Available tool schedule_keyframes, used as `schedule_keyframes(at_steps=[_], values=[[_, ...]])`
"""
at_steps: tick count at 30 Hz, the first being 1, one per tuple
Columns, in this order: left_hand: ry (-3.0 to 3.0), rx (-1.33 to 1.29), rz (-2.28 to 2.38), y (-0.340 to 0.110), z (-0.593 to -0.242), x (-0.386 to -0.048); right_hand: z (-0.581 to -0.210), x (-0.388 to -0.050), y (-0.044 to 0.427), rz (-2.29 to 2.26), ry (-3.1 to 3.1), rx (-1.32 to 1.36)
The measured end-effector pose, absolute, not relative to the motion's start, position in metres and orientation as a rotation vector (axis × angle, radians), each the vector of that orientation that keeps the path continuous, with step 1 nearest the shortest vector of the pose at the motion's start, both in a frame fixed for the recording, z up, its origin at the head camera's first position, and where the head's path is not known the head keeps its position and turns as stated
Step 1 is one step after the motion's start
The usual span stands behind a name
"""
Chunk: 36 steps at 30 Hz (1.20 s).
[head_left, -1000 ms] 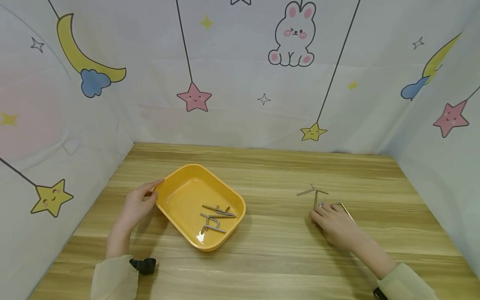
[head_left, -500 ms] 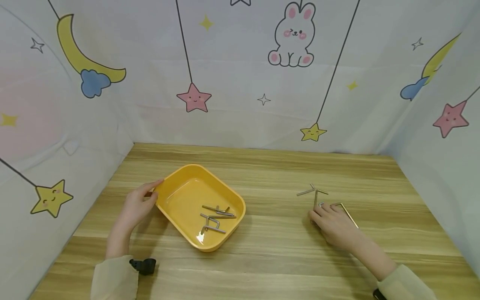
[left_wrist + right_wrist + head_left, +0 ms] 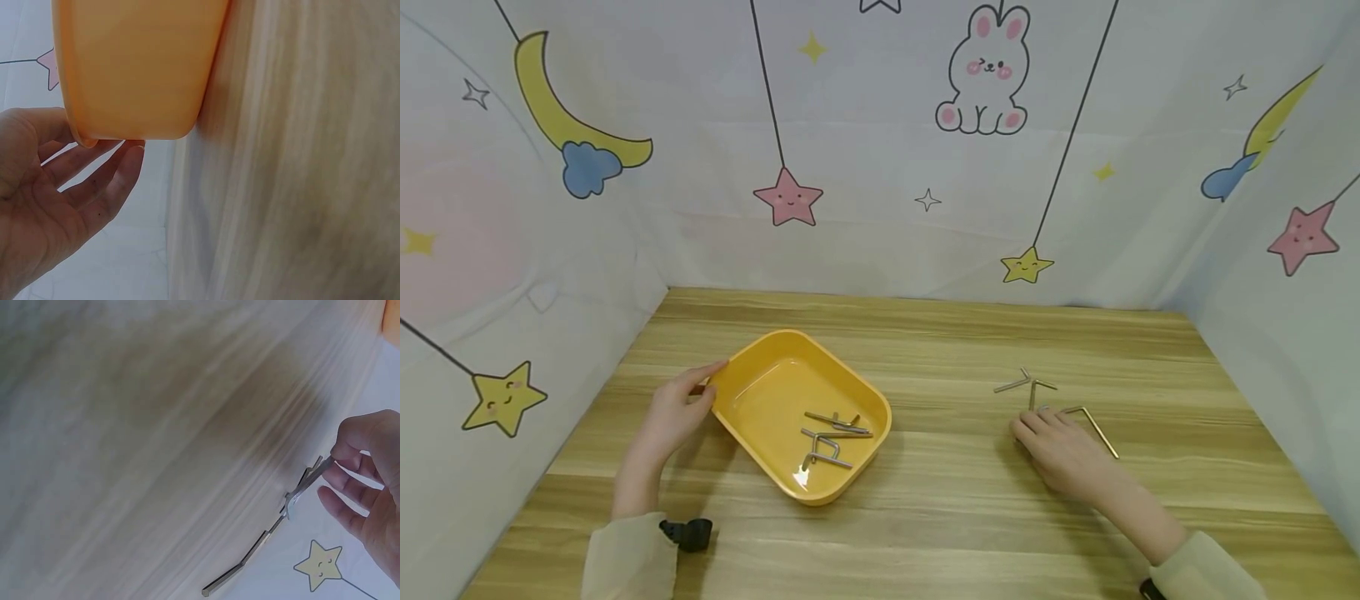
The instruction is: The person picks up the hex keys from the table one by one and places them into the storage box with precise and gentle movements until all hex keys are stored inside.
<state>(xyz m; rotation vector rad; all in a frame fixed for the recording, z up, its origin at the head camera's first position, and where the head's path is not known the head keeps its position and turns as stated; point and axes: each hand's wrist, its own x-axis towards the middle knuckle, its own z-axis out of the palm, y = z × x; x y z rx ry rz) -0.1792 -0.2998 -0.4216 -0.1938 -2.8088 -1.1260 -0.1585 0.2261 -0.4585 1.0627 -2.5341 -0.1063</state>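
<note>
The left hand (image 3: 672,414) touches the left corner of a yellow plastic bin (image 3: 760,392); in the left wrist view its fingers (image 3: 128,169) rest against the bin's wall (image 3: 144,75), thumb at the rim. Several bent metal hex keys (image 3: 835,434) lie in the near right part of the bin. At the right, the right hand (image 3: 1063,454) is low over the table. The right wrist view shows it pinching one silver hex key (image 3: 309,478) by its end between thumb and index finger. A brass-coloured key (image 3: 1099,432) lies just right of that hand, and others (image 3: 1012,384) lie beyond it.
A wood-grain table (image 3: 955,517) fills the lower view. White cloth walls (image 3: 880,250) with printed stars, moons and a rabbit stand behind and at both sides. Black wrist cameras (image 3: 692,534) sit at the sleeves.
The right hand has shifted slightly left and toward the person, uncovering more of the brass-coloured key beside it. The left hand and the bin have not visibly moved.
</note>
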Motion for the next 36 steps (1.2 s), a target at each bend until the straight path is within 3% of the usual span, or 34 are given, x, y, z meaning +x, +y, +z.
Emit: schedule_keyframes(at_steps=[36], values=[[-2.798, -0.177, -1.166, -0.298, -0.422, -0.179, -0.435, -0.160, 0.173, 0.049, -2.527, 1.084]])
